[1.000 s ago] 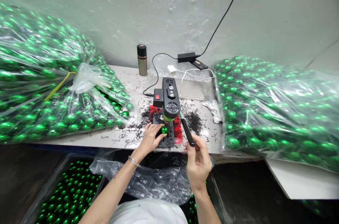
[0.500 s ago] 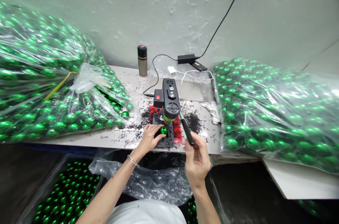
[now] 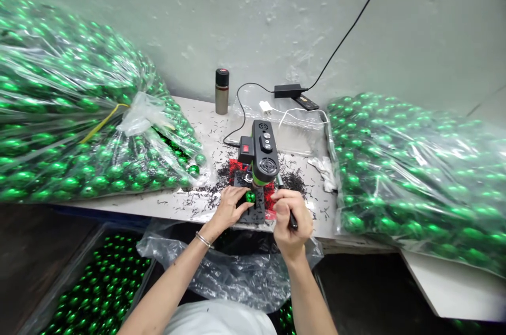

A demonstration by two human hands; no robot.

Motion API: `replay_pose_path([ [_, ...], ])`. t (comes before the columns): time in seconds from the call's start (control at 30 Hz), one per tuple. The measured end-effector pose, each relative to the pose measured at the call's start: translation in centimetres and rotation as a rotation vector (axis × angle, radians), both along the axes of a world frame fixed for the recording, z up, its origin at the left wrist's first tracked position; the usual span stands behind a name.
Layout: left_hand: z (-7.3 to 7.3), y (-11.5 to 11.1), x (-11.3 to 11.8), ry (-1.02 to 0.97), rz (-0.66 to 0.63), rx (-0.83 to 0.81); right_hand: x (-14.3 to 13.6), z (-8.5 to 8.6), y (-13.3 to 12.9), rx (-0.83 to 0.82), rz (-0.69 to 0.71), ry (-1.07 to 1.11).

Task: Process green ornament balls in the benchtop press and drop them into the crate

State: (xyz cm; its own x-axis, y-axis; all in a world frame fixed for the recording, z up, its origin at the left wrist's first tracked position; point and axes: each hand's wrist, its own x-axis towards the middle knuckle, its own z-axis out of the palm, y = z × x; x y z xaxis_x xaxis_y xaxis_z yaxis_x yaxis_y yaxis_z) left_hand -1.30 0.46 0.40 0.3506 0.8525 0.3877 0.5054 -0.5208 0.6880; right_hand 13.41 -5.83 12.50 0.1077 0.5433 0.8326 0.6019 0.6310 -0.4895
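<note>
My left hand [image 3: 232, 207] holds a shiny green ball [image 3: 250, 196] between thumb and fingers, on the dark base plate [image 3: 253, 214] of a small black bench drill press [image 3: 265, 147]. The press head stands right above the ball; whether it touches cannot be made out. Around the black lever handle [image 3: 293, 220] at the press's right side, the fingers of my right hand [image 3: 291, 219] are wrapped. Black shavings [image 3: 294, 182] lie scattered about the base, over a red mat [image 3: 269, 199].
Big clear bags of green balls stand left [image 3: 98, 113] and right [image 3: 407, 166]. Behind the press are a flask [image 3: 222, 92], a power adapter [image 3: 288, 91] and cables. Below the table edge hangs a plastic sheet [image 3: 237, 277], beside a bin of green balls [image 3: 98, 282].
My right hand has closed from a loose hold at the lever's end to a full grip around the handle. My left hand stays on the ball. The view has shifted slightly left.
</note>
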Motion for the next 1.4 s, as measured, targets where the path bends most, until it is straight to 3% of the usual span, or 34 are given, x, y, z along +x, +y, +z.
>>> replay_pose_path([
  [0.13, 0.1, 0.0, 0.1, 0.0, -0.009, -0.008, -0.2, -1.0, -0.2, 0.004, -0.015, -0.006],
  [0.3, 0.0, 0.0, 0.1, -0.121, 0.028, -0.076, -0.3, -0.6, -0.1, 0.002, -0.045, -0.013],
  [0.43, 0.1, -1.2, -0.9, -0.381, 0.154, -0.341, 0.0, -0.6, 0.0, -0.048, -0.076, 0.041],
  [0.6, 2.1, -4.8, -2.7, -0.916, 0.23, -0.734, -0.3, -3.0, -1.2, -0.329, -0.172, 0.243],
  [0.73, 4.6, -7.0, -3.2, -1.222, 0.196, -0.992, -2.5, -5.1, -3.2, -0.434, 0.057, 0.134],
  [0.8, 5.5, -7.6, -3.2, -1.254, 0.146, -1.051, -3.9, -5.5, -4.0, -0.417, 0.143, 0.055],
  [0.9, 6.2, -8.3, -2.8, -1.277, 0.092, -1.082, -5.3, -5.8, -4.6, -0.455, 0.149, 0.08],
  [1.17, 5.8, -9.2, -2.6, -1.25, 0.059, -1.098, -5.0, -6.4, -4.9, -0.672, 0.13, 0.304],
  [1.4, 6.1, -9.1, -2.8, -1.214, 0.046, -1.089, -5.0, -6.6, -4.6, -0.745, 0.179, 0.468],
])
